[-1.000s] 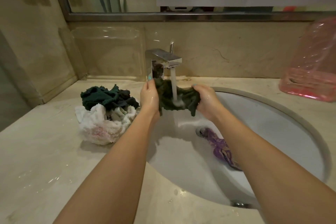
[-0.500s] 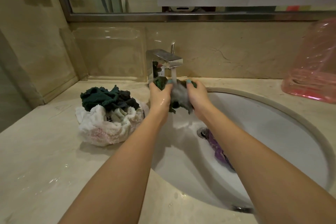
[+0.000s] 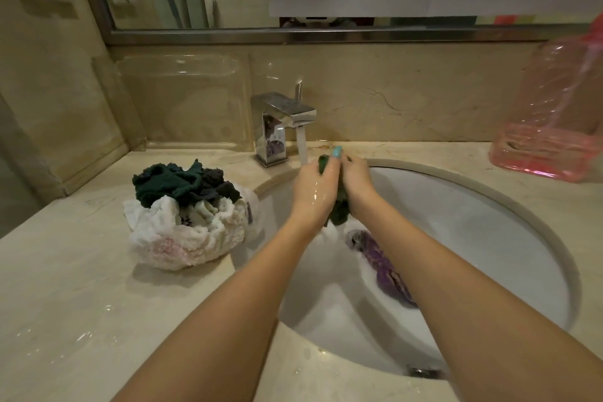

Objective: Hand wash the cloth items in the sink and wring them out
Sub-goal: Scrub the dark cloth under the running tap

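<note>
From the head view we see the left hand [image 3: 315,192] and right hand [image 3: 355,183] pressed together, both clenched round the wet dark green cloth [image 3: 339,213] (bunched small) above the white oval sink [image 3: 489,238]. A purple patterned cloth [image 3: 388,274] lies in the basin.

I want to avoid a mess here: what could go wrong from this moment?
The tap runs while the purple cloth lies low in the sink; it may stop the water draining, so the level rises.
The left hand and right hand squeeze the green cloth beside the stream, so it may get wet again.
</note>
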